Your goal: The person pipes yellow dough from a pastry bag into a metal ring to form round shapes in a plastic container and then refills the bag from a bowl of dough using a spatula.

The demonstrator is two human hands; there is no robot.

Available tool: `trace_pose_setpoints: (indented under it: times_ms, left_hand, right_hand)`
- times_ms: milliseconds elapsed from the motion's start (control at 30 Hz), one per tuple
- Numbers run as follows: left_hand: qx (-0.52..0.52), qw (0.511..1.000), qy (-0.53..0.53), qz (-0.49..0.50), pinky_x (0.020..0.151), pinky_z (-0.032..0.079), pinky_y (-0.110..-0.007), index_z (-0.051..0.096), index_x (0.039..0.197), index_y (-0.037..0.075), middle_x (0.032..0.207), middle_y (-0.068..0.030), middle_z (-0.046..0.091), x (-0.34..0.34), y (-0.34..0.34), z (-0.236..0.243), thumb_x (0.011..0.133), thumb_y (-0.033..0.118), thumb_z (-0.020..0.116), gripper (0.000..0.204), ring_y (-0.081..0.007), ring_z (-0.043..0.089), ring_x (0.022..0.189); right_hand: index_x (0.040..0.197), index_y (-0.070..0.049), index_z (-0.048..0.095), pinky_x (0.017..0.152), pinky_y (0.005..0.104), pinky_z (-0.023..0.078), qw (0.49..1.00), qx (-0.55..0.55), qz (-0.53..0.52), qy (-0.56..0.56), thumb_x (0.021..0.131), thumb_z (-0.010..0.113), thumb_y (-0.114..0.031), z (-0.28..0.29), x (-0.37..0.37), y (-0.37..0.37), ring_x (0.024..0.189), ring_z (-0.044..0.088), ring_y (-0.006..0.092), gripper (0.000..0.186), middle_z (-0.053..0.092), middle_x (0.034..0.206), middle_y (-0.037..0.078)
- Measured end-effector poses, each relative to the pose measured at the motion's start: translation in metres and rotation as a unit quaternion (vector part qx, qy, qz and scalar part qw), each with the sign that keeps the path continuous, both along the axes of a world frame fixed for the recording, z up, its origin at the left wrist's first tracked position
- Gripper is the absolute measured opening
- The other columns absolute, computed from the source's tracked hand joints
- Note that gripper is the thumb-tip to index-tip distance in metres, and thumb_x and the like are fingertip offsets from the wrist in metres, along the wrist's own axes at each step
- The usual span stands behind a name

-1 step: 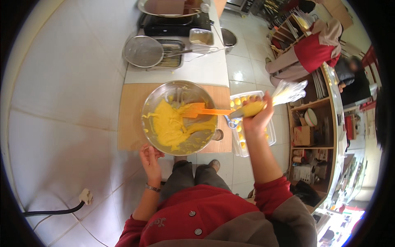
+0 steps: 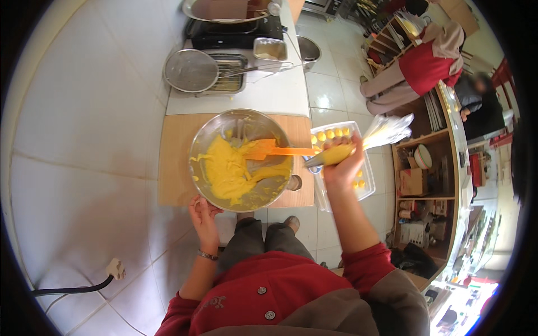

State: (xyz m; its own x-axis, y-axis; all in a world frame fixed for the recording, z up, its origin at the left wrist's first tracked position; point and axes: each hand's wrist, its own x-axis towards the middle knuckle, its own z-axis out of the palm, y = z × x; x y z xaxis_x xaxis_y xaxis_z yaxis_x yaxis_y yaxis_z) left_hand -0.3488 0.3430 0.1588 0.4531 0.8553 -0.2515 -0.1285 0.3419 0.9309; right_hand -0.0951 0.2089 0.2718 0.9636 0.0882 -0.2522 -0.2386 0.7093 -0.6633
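In my right hand [image 2: 343, 165] is a clear piping bag [image 2: 339, 153] of yellow filling, its metal nozzle pointing left and its loose plastic end up to the right. Behind it, a white tray [image 2: 367, 176] holds rows of small yellow pieces, partly hidden by my hand. My left hand [image 2: 205, 219] has its fingers curled against the near left side of a steel mixing bowl [image 2: 200, 134]. Thick yellow batter [image 2: 227, 168] lies in the bowl. An orange spatula [image 2: 260, 149] rests there, its handle reaching over the right rim toward the nozzle. Blue scissor handles [image 2: 314, 167] show beside the tray.
The bowl stands on a wooden board [image 2: 171, 168]. Beyond it are a sieve [image 2: 191, 71] on a wire rack, a whisk [image 2: 263, 68], a small metal tin [image 2: 270, 49] and a black stove [image 2: 235, 35]. Shelves [image 2: 426, 173] line the right; a person [image 2: 423, 70] stands there.
My right hand and the piping bag have come slightly down and left, the nozzle now tipping lower beside the spatula handle. The left hand stays against the bowl.
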Motion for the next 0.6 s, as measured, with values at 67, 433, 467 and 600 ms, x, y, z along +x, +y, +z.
trace_pose_setpoints:
  times_ms: [67, 433, 467, 600]
  left_hand:
    - [-0.048, 0.999, 0.004, 0.023, 0.065, 0.048, -0.029, 0.033, 0.114, 0.003, 0.092, -0.0104, 0.052, 0.009, -0.006, 0.003, 0.092, 0.021, 0.042, 0.031, -0.0153, 0.056, 0.076]
    - [-0.063, 0.997, 0.026, 0.026, 0.05, 0.051, -0.032, 0.027, 0.116, 0.007, 0.092, -0.0125, 0.054, 0.013, -0.001, 0.013, 0.091, 0.02, 0.042, 0.032, -0.0196, 0.06, 0.065]
    - [-0.064, 0.997, 0.026, 0.024, 0.05, 0.051, -0.032, 0.027, 0.116, 0.007, 0.092, -0.0125, 0.054, 0.014, -0.001, 0.015, 0.091, 0.02, 0.042, 0.032, -0.0196, 0.06, 0.065]
    - [-0.029, 0.999, 0.007, 0.018, 0.048, 0.053, -0.031, 0.025, 0.117, 0.009, 0.084, -0.0092, 0.055, 0.016, 0.002, 0.015, 0.091, 0.015, 0.043, 0.032, -0.0161, 0.058, 0.06]
  right_hand:
    - [0.075, -0.009, 0.039, 0.051, 0.0361, 0.044, 0.999, -0.01, -0.017, -0.042, 0.081, 0.053, -0.017, -0.031, -0.022, 0.001, 0.053, 0.044, 0.017, 0.017, 0.042, 0.061, 0.005]
    - [0.08, -0.003, 0.039, 0.046, 0.0285, 0.046, 0.938, -0.108, 0.043, -0.327, 0.083, 0.046, 0.002, -0.086, -0.034, 0.001, 0.053, 0.051, 0.0141, 0.009, 0.046, 0.063, 0.006]
    - [0.08, -0.003, 0.039, 0.046, 0.0285, 0.046, 0.938, -0.109, 0.041, -0.327, 0.083, 0.046, 0.002, -0.085, -0.031, -0.003, 0.053, 0.051, 0.0141, 0.009, 0.046, 0.063, 0.006]
    - [0.076, -0.004, 0.038, 0.042, 0.0282, 0.045, 0.863, -0.267, 0.045, -0.426, 0.085, 0.045, -0.004, -0.089, -0.012, -0.016, 0.05, 0.05, 0.0161, 0.012, 0.046, 0.06, 0.007]
